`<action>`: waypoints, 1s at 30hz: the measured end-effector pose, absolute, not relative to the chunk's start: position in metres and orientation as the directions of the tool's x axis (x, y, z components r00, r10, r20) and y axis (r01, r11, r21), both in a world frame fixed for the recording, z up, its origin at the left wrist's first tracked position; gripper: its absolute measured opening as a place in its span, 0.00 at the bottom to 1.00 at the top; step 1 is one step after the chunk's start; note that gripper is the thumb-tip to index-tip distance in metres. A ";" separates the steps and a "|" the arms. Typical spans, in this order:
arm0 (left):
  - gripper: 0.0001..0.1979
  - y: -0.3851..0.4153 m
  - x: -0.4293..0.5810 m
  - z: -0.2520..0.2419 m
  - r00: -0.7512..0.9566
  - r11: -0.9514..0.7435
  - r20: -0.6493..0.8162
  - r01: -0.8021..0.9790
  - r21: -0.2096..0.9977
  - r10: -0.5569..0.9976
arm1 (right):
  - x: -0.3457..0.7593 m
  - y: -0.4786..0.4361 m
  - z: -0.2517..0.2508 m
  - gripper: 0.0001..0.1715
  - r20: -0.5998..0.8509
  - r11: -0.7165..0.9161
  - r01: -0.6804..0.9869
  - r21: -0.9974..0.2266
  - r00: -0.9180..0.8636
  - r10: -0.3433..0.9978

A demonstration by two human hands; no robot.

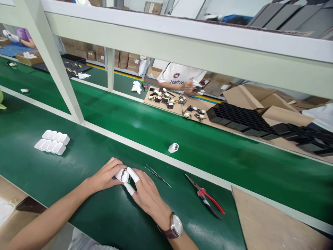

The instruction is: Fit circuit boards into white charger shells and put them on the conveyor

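Between my two hands, just above the green bench, is a small white plastic housing (119, 174) with parts showing in its open end. My left hand (109, 174) grips the housing from the left. White finger cots cover the thumb and a finger of my right hand (145, 189), which pinches a white and green part (126, 177) at the housing's opening. How far that part sits inside is hidden by the fingers. To the right lie tweezers (158, 175) and long-nose pliers (204, 196) with red and black handles.
Several white housings (52, 142) stand in two rows at left. Another white housing (173, 148) is on the green conveyor belt (145, 128) beyond the pale rail. A cardboard sheet (273, 222) lies at right. Across the belt, a co-worker (179, 78) handles parts near black trays (241, 119). A frame post (59, 69) rises at left.
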State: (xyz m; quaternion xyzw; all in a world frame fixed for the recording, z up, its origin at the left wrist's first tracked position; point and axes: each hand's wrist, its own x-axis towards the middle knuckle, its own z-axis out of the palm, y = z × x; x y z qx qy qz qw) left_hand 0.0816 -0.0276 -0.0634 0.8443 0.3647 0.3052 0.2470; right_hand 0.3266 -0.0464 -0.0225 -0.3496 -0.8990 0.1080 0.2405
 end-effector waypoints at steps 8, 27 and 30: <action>0.24 -0.029 0.084 -0.069 0.545 -0.619 0.331 0.512 0.596 0.770 | 0.325 -0.046 -0.025 0.29 0.394 0.738 0.559 -0.379 -0.623 0.675; 0.14 -0.032 0.083 -0.066 0.479 -0.517 0.315 0.380 0.767 0.819 | 0.321 -0.039 -0.057 0.22 0.469 0.712 0.456 -0.534 -0.541 0.698; 0.08 -0.031 0.082 -0.063 0.527 -0.637 0.424 0.329 0.698 0.737 | 0.322 -0.037 -0.056 0.22 0.504 0.744 0.444 -0.499 -0.550 0.666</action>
